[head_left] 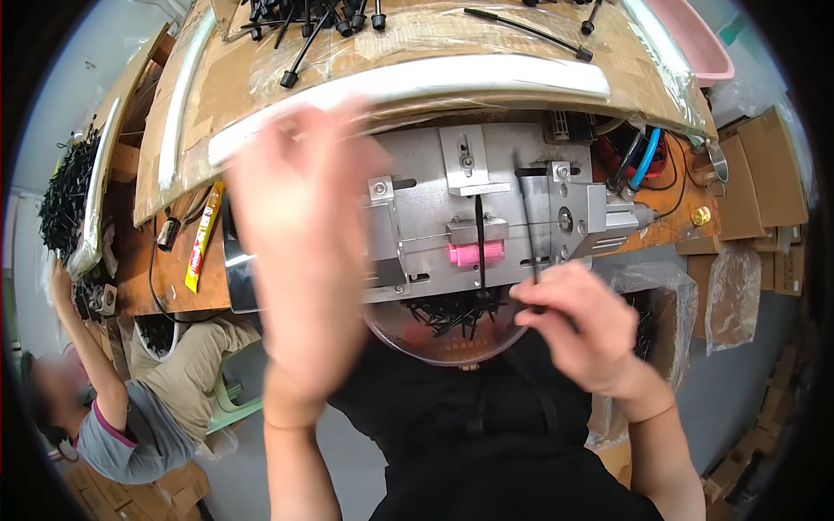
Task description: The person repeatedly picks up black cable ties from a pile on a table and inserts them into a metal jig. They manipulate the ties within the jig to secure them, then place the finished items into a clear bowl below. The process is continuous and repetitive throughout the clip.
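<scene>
My right hand (584, 326) pinches a thin black rod (527, 230) near its lower end. The rod points up in front of the right side of a metal fixture (426, 165). My left hand (304, 234) is raised over the fixture's left side, its fingers near the white padded edge (417, 80); motion blur hides whether they hold anything. Another black rod (480, 234) stands upright in the fixture's middle, between small metal blocks and in front of a pink piece (478, 253). Below it, a clear bowl (391, 340) holds short black pieces.
Loose black rods with thick heads (304, 43) lie on the cardboard-covered shelf (417, 35) above. To the right are blue tubing (645, 161), a metal cylinder (612, 227) and cartons (756, 174). At left are a yellow packet (205, 236) and a seated co-worker (148, 408) beside heaped black parts (69, 187).
</scene>
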